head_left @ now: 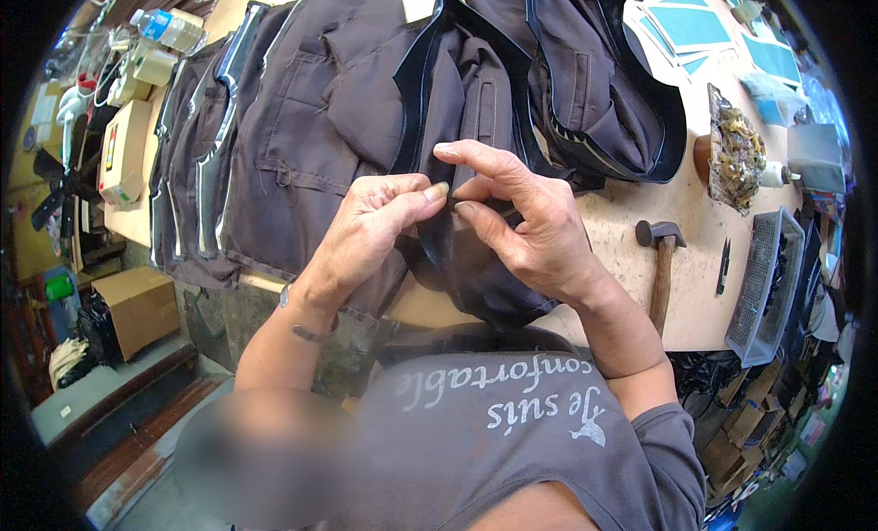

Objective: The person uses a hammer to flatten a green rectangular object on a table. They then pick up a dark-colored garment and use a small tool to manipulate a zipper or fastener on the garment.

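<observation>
A dark grey-brown fabric piece with a black, shiny trimmed edge lies in front of me and hangs over the table's near edge. My left hand pinches its trim between thumb and fingers. Right beside it, my right hand has its thumb and a finger drawn together at the same edge, the index finger reaching out above. Whatever is between those right fingertips is too small to make out. A similar fabric piece with a curved black border lies to the right, and more dark fabric pieces are spread out at left.
On the pale table at right lie a wooden-handled hammer, a dark pen-like tool and a lump of amber-coloured material. A grey plastic basket stands at the right edge. Blue-green cards lie farther back. A cardboard box stands low at left.
</observation>
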Demonstrator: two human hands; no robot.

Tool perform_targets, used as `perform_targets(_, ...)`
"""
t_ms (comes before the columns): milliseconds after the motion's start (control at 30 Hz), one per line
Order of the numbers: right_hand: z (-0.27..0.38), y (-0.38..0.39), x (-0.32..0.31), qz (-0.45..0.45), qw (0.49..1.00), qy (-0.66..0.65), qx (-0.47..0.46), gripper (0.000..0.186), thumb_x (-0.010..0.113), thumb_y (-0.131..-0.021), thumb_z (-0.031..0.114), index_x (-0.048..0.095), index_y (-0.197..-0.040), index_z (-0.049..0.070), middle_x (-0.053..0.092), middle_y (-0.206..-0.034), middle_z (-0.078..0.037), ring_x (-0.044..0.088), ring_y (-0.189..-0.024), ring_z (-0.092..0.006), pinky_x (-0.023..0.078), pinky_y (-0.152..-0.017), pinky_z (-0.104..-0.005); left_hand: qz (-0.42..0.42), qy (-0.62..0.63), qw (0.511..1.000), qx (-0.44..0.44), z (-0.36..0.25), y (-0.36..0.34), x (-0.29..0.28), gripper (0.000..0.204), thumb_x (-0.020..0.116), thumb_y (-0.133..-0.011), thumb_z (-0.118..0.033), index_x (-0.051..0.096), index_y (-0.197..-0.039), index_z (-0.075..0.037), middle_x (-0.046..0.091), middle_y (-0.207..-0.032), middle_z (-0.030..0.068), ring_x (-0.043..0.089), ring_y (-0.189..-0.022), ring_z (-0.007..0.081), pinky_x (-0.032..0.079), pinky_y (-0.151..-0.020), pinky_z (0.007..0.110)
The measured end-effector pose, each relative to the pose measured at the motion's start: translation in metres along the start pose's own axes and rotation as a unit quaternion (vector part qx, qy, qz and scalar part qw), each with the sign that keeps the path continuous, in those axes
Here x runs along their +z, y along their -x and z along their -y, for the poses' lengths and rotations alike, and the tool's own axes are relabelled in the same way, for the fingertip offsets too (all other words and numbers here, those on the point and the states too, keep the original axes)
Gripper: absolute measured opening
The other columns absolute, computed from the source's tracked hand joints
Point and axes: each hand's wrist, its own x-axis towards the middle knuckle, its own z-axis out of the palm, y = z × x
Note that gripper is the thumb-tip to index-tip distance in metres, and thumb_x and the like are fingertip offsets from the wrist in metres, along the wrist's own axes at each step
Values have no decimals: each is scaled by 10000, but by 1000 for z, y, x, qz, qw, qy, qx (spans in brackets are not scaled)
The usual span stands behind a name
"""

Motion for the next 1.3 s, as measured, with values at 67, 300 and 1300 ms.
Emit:
perform_targets(67,-2,0,1,-9,1000,-15,1,463,574,-723,-52,502,-1165,65,621,-892,-129,627,-704,-228,491,-635,-321,-8,-12,999,-30,-4,0,4,196,598,-835,-183,564,-707,-39,483,-667,-80,415,-617,19,342,-555,199)
perform_targets(300,-7,4,5,-17,1000,16,-17,471,595,-707,-33,510,-1158,75,605,-718,-111,609,-650,-251,475,-595,-329,90,-397,904,131,-4,-1,-17,337,695,-742,-234,509,-674,38,455,-534,115,364,-499,147,334,-481,314)
perform_targets(1300,-14,12,13,-25,998,54,-15,425,599,-689,-39,535,-1100,50,603,-763,-134,594,-638,-262,464,-583,-343,83,-510,846,132,2,-4,-10,371,725,-664,-288,580,-781,33,517,-617,212,552,-591,324,411,-551,363)
